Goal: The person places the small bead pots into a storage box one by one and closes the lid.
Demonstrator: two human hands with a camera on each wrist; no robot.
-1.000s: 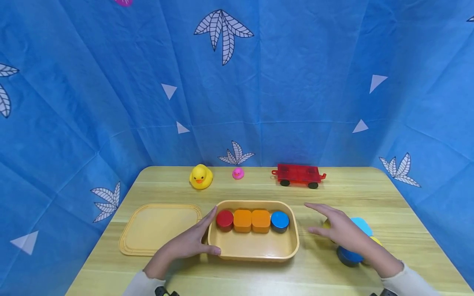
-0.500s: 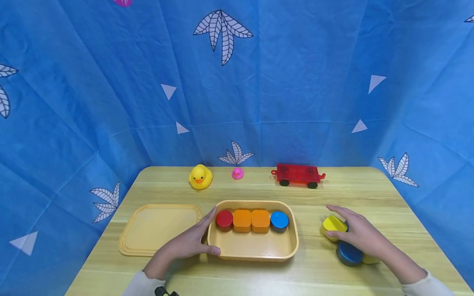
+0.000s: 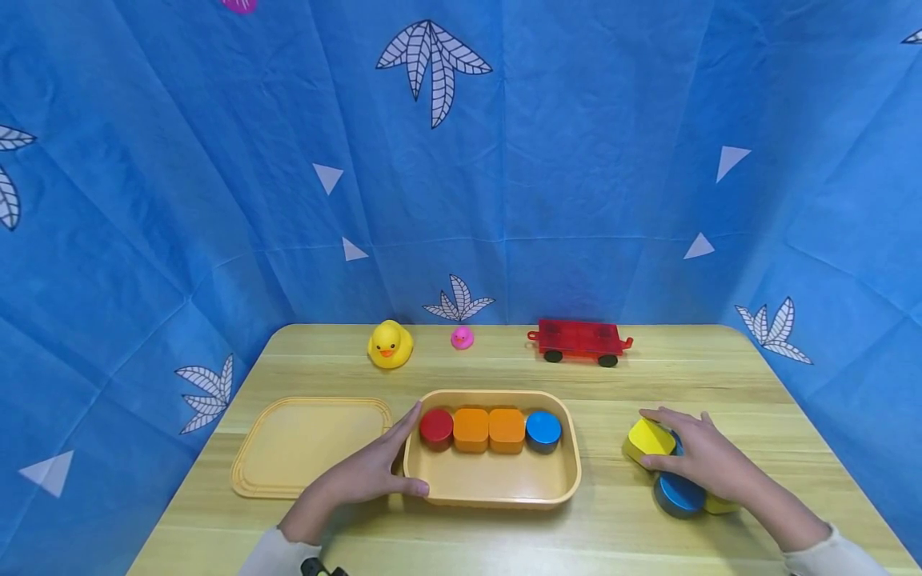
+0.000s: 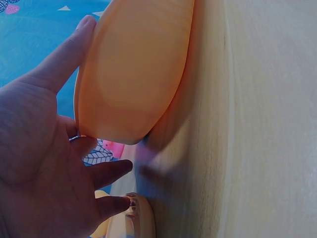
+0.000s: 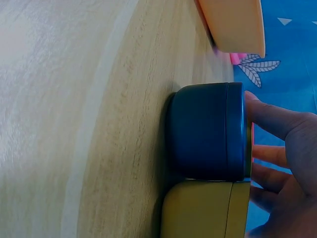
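Observation:
My left hand (image 3: 367, 472) holds the left end of a pale orange plastic box (image 3: 497, 484), thumb at the front corner and forefinger at the back one; the left wrist view shows thumb and forefinger at its rim (image 4: 81, 99). In the box a row of small lidded tins stands along the back: one red (image 3: 436, 428), two orange (image 3: 490, 432), one blue (image 3: 543, 430). My right hand (image 3: 702, 452) pinches a yellow square tin (image 3: 648, 438) between thumb and forefinger. A dark blue round tin (image 5: 208, 131) and another yellow tin (image 5: 203, 210) stand under that hand.
A flat pale orange lid (image 3: 310, 444) lies left of the box. Along the back edge sit a yellow rubber duck (image 3: 390, 344), a small pink duck (image 3: 463, 338) and a red toy wagon (image 3: 579, 340). A blue curtain (image 3: 461, 160) hangs behind the wooden table (image 3: 461, 540).
My right hand has moved right to the yellow tin, and its fingers have closed on it, the tin turning slightly. The left hand stays on the box.

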